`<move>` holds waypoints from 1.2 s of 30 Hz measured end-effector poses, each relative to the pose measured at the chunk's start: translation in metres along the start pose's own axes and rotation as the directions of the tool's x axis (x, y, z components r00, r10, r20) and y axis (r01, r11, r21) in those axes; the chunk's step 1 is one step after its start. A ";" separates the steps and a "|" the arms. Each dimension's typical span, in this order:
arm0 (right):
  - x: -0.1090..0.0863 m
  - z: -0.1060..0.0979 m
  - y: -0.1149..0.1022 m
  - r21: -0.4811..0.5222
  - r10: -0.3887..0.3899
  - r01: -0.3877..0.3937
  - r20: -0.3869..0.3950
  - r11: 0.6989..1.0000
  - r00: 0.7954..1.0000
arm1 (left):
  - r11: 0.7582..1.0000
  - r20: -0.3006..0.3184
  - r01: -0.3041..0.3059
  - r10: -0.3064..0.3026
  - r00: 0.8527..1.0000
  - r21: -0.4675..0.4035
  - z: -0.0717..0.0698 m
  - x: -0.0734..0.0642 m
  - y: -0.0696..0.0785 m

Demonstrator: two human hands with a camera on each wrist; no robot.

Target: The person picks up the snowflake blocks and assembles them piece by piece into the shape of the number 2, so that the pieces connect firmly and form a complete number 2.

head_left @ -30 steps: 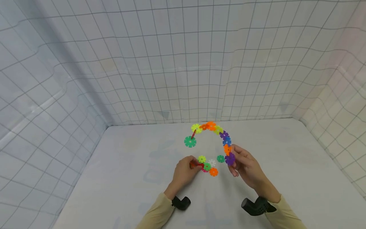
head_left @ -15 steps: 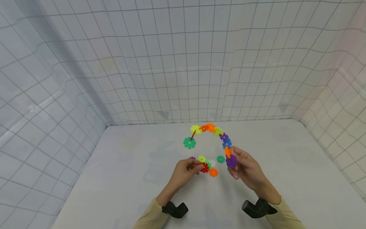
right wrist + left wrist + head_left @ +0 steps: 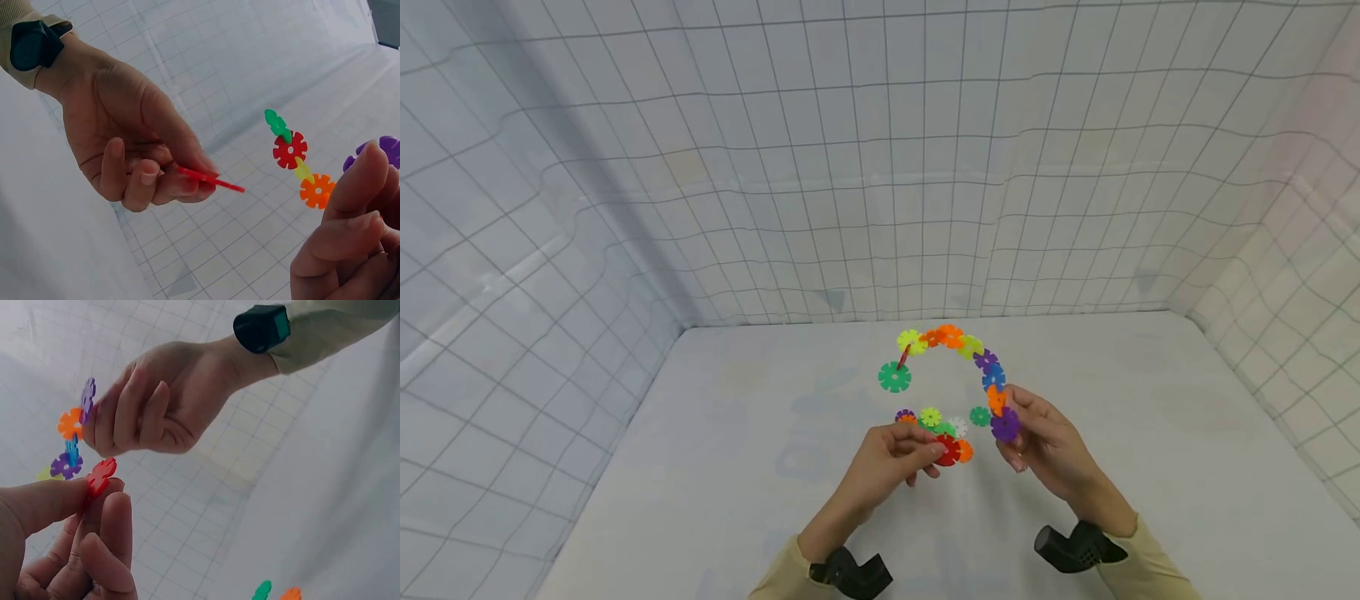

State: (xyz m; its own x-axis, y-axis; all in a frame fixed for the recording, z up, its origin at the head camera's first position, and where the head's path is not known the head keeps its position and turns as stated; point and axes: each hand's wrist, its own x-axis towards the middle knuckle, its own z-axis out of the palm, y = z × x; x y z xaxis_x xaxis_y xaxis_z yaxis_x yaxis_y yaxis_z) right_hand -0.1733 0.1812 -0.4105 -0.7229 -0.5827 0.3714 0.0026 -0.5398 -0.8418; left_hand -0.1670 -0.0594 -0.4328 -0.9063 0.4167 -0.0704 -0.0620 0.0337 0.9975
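Between thumb and fingers my left hand (image 3: 883,467) pinches a red notched disc (image 3: 947,451), which shows edge-on in the right wrist view. My right hand (image 3: 1052,437) grips the purple end disc (image 3: 1005,425) of a curved chain of interlocked snowflake discs (image 3: 951,337). Held above the table, the chain arcs up and over to the left through orange, blue, purple, yellow and red pieces. A green disc (image 3: 894,377) forms its far end. The red disc is apart from the chain, left of the purple end.
Loose discs lie on the white table (image 3: 760,467) behind and beside the left hand: a yellow one (image 3: 930,416), a white one (image 3: 958,426), a green one (image 3: 980,416), an orange one (image 3: 966,452) and others partly hidden. White grid-lined sheeting (image 3: 925,167) rises behind and at both sides.
My left hand has lifted the red disc off the pile and brought it slightly right and nearer to me. The right hand and chain have sunk only slightly.
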 end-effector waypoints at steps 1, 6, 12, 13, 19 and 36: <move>0.000 0.000 0.000 -0.016 0.009 -0.009 -0.018 1.000 1.000 | 1.000 0.006 -0.005 0.005 1.000 -0.012 0.002 -0.002 0.002; 0.000 0.004 0.003 -0.133 0.051 -0.067 -0.122 0.989 0.991 | 0.997 0.015 -0.036 0.037 0.999 -0.073 0.015 -0.008 0.011; 0.002 0.010 0.008 -0.250 0.045 -0.094 -0.194 0.964 0.980 | 0.994 -0.032 -0.053 0.050 0.998 -0.099 0.023 -0.012 0.014; 0.002 0.011 0.009 -0.262 0.043 -0.098 -0.206 0.960 0.978 | 0.994 -0.036 -0.058 0.055 0.998 -0.090 0.024 -0.012 0.014; 0.003 0.016 0.014 -0.346 -0.037 -0.034 -0.197 0.938 0.980 | 0.994 -0.048 -0.080 0.077 0.996 -0.071 0.023 -0.012 0.011; 0.004 0.025 0.022 -0.492 -0.142 -0.014 -0.279 0.870 0.950 | 0.993 -0.109 -0.117 0.119 0.987 0.020 0.024 -0.013 0.008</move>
State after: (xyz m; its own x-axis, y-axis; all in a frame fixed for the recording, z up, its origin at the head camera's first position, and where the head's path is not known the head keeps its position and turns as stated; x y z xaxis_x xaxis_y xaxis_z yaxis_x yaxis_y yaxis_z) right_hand -0.1590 0.1512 -0.4178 -0.8795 -0.3073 0.3634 -0.3278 -0.1623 -0.9307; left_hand -0.1459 -0.0429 -0.4244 -0.9473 0.3165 0.0494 0.0531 0.0031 0.9986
